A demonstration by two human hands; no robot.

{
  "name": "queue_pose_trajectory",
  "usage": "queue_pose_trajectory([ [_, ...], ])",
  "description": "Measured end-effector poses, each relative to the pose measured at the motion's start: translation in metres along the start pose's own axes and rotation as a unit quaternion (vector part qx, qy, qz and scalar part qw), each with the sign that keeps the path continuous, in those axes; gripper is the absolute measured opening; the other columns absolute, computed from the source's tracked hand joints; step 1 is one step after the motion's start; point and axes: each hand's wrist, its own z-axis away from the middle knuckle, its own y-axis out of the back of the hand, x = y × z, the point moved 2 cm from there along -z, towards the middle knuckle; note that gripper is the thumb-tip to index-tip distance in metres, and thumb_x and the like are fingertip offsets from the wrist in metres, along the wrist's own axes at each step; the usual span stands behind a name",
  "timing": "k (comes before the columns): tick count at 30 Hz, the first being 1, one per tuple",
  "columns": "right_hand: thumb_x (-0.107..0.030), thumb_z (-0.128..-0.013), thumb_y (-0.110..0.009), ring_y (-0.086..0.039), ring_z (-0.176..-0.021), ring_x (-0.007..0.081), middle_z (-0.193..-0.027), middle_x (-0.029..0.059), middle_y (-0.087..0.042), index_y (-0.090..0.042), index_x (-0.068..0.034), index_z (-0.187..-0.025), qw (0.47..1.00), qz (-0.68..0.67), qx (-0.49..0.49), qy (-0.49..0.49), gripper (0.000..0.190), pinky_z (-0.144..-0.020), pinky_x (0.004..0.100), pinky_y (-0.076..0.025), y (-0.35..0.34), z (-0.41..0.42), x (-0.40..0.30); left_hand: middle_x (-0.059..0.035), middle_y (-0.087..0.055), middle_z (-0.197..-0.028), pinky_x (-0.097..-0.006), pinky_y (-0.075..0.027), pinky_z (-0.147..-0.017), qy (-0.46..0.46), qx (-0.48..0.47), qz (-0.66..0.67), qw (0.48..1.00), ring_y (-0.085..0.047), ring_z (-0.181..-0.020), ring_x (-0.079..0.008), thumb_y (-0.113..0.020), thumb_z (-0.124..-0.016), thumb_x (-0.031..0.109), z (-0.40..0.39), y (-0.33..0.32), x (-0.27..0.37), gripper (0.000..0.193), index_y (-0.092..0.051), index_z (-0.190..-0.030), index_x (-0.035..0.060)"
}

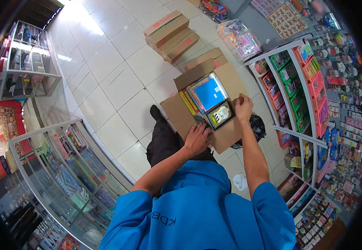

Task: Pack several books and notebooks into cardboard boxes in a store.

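Observation:
An open cardboard box stands before me with its flaps spread outward. Inside lie a stack of plastic-wrapped goods with a bright blue sheet on top, yellow-and-red packs along the left wall, and a dark book with an ornate bordered cover. My left hand rests over the near edge of the box, its fingers bent beside the book; their tips are partly hidden. My right hand has its fingers curled at the edge of the right-hand flap.
Closed cartons stand on the tiled floor beyond the box. A black plastic bag lies behind my right forearm. Glass display cases line the left; shelving with coloured baskets stands on the right. A clear-sided tub holds packaged items.

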Motion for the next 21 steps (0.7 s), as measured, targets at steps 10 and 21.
queue_pose_trajectory([
  [10, -0.023, -0.083, -0.065, -0.064, -0.097, 0.0395, -0.103, 0.0246, -0.066, -0.060, 0.001, -0.115, 0.984, 0.038, -0.176, -0.010, 0.041, -0.088, 0.0455, -0.050, 0.004, 0.041, -0.026, -0.0199, -0.061, -0.118, -0.0366, -0.045, -0.095, 0.331, 0.162, 0.585, 0.722, -0.059, -0.112, -0.0278, -0.073, -0.079, 0.015, -0.072, -0.051, -0.015, 0.059, -0.042, -0.125, -0.0068],
  [21, -0.023, -0.072, -0.076, -0.048, -0.121, 0.0438, -0.126, 0.0298, -0.051, -0.045, 0.009, -0.131, 0.977, 0.055, -0.205, -0.001, 0.073, -0.102, 0.0451, -0.041, -0.023, 0.056, -0.023, -0.0222, -0.058, -0.116, -0.0397, -0.047, -0.088, 0.416, 0.106, 0.568, 0.702, -0.059, -0.105, -0.0276, -0.070, -0.083, 0.020, -0.079, -0.073, -0.018, 0.060, -0.038, -0.126, -0.0061],
])
